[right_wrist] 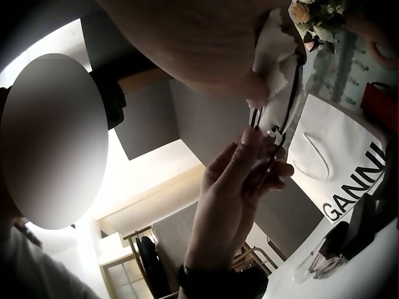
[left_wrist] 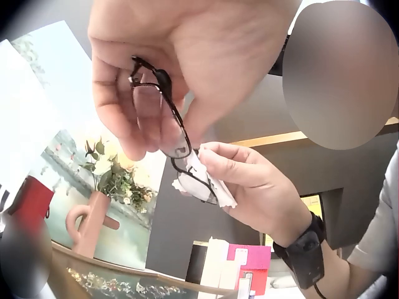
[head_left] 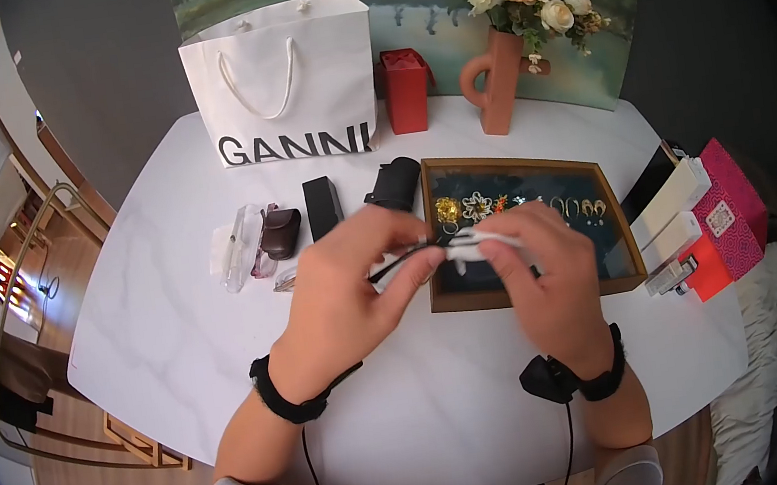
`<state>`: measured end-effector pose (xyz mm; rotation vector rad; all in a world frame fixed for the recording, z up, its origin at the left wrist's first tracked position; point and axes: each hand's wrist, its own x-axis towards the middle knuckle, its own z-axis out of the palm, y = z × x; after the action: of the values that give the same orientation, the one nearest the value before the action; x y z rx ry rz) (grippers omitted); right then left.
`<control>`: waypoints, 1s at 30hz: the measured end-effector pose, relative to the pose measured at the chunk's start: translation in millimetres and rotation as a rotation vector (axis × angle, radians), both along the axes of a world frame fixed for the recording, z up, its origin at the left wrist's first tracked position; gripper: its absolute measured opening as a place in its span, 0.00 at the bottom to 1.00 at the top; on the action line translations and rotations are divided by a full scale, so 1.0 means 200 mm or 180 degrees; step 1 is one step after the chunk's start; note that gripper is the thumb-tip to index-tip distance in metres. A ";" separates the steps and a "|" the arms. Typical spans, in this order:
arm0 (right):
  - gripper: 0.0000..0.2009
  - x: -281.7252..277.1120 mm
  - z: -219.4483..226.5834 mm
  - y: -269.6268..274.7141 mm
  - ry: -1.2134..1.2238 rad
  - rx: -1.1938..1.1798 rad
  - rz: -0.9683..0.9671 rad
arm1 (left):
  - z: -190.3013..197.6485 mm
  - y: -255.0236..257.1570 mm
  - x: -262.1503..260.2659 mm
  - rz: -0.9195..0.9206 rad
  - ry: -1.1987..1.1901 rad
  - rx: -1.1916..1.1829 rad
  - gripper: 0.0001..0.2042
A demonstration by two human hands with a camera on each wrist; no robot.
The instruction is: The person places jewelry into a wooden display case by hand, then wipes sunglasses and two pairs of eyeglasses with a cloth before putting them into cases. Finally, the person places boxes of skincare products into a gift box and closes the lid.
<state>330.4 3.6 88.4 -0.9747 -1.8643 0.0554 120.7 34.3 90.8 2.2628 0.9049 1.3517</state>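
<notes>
Both hands hold a pair of thin black-framed glasses (left_wrist: 181,128) above the table. The left hand (head_left: 340,282) grips one side of the frame, with a lens between its fingers in the left wrist view. In the right hand (head_left: 551,266) a white cloth (left_wrist: 215,180) with a zigzag edge is pinched round the other lens. From the right wrist view, the cloth (right_wrist: 274,65) lies along the dark frame, close to the left hand's fingertips (right_wrist: 249,138). The head view shows the glasses blurred between the two hands.
Behind the hands lies a wooden jewelry case (head_left: 540,294). A GANNI bag (head_left: 291,80), red box (head_left: 406,95) and flower vase (head_left: 500,83) stand at the back. Brown case (head_left: 282,233) and black box (head_left: 322,207) lie left; a pink box (head_left: 729,210) stands right.
</notes>
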 end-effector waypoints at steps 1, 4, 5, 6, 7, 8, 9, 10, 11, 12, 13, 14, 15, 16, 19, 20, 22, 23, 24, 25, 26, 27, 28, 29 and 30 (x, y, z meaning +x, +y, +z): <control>0.05 0.00 0.00 0.00 -0.0003 0.0001 0.0001 | 0.00 0.00 -0.01 -0.0019 -0.0240 -0.0311 0.13; 0.04 0.00 -0.01 -0.01 0.0924 -0.0343 -0.0327 | -0.02 0.02 0.02 -0.0650 -0.1797 -0.1368 0.19; 0.05 0.00 -0.02 -0.01 0.1231 -0.0488 -0.0269 | -0.03 0.03 0.02 -0.1088 -0.1849 -0.1668 0.20; 0.06 -0.01 -0.03 0.00 0.1537 -0.0636 -0.0210 | -0.04 0.02 0.02 -0.1085 -0.1851 -0.1666 0.20; 0.06 -0.01 -0.03 -0.01 0.1534 -0.0639 -0.0206 | -0.05 0.01 0.03 -0.1152 -0.1511 -0.1698 0.19; 0.06 -0.02 -0.04 -0.01 0.1642 -0.0758 -0.0107 | -0.07 0.00 0.05 -0.1220 -0.1173 -0.1730 0.18; 0.06 -0.03 -0.04 -0.01 0.1751 -0.0880 -0.0010 | -0.09 -0.01 0.07 -0.1188 -0.1260 -0.1580 0.15; 0.06 -0.05 -0.04 -0.02 0.1747 -0.0888 -0.0016 | -0.11 -0.01 0.09 -0.1191 -0.1265 -0.1589 0.15; 0.06 -0.06 -0.03 -0.03 0.1673 -0.0934 0.0011 | -0.12 -0.01 0.09 -0.1141 -0.1418 -0.1740 0.12; 0.06 -0.07 -0.03 -0.04 0.1600 -0.0977 0.0038 | -0.13 -0.01 0.10 -0.1091 -0.1570 -0.1889 0.09; 0.06 -0.06 -0.07 0.00 0.1311 -0.0603 0.0071 | -0.13 -0.01 0.10 -0.1096 -0.1571 -0.1892 0.09; 0.06 -0.06 -0.07 -0.01 0.1311 -0.0602 0.0067 | -0.13 -0.01 0.10 -0.1062 -0.1618 -0.2016 0.08; 0.06 -0.07 -0.07 -0.01 0.1257 -0.0686 0.0086 | -0.14 -0.01 0.10 -0.1026 -0.1664 -0.2139 0.07; 0.06 -0.07 -0.06 -0.02 0.1205 -0.0769 0.0107 | -0.14 -0.01 0.10 -0.1028 -0.1661 -0.2140 0.07; 0.05 -0.07 -0.06 0.01 0.0765 -0.0190 0.0121 | -0.15 -0.02 0.10 -0.0756 -0.1188 -0.1612 0.05; 0.05 -0.07 -0.05 0.00 0.0763 -0.0192 0.0122 | -0.13 -0.02 0.10 -0.0723 -0.0788 -0.1236 0.04; 0.06 -0.08 -0.05 0.00 0.0895 -0.0200 0.0330 | -0.13 -0.02 0.10 -0.0688 -0.0395 -0.0862 0.03; 0.06 -0.08 -0.05 -0.01 0.0891 -0.0202 0.0330 | -0.15 -0.02 0.11 -0.0742 -0.0341 -0.0791 0.03; 0.06 -0.08 -0.05 -0.01 0.1051 -0.0312 0.0431 | -0.17 -0.02 0.11 -0.0796 -0.0289 -0.0718 0.03; 0.07 -0.08 -0.06 -0.02 0.1212 -0.0422 0.0532 | -0.17 -0.02 0.11 -0.0795 -0.0293 -0.0717 0.03; 0.07 -0.08 -0.05 -0.02 0.1208 -0.0423 0.0533 | -0.17 -0.01 0.11 -0.0788 -0.0222 -0.0719 0.04; 0.07 -0.08 -0.04 -0.03 0.1197 -0.0396 0.0524 | -0.17 -0.01 0.11 -0.0779 -0.0151 -0.0720 0.04; 0.08 -0.07 -0.04 -0.03 0.1186 -0.0369 0.0517 | -0.18 0.00 0.11 -0.0774 -0.0156 -0.0719 0.04; 0.08 -0.07 -0.03 -0.03 0.1180 -0.0370 0.0523 | -0.18 0.01 0.10 -0.0827 -0.0230 -0.0803 0.04; 0.08 -0.07 -0.03 -0.03 0.1252 -0.0198 0.0542 | -0.18 0.02 0.10 -0.0881 -0.0304 -0.0885 0.04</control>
<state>316.5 -1.8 82.1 -0.7788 -1.5822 0.3827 140.2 37.6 54.7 2.0065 0.6712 1.1250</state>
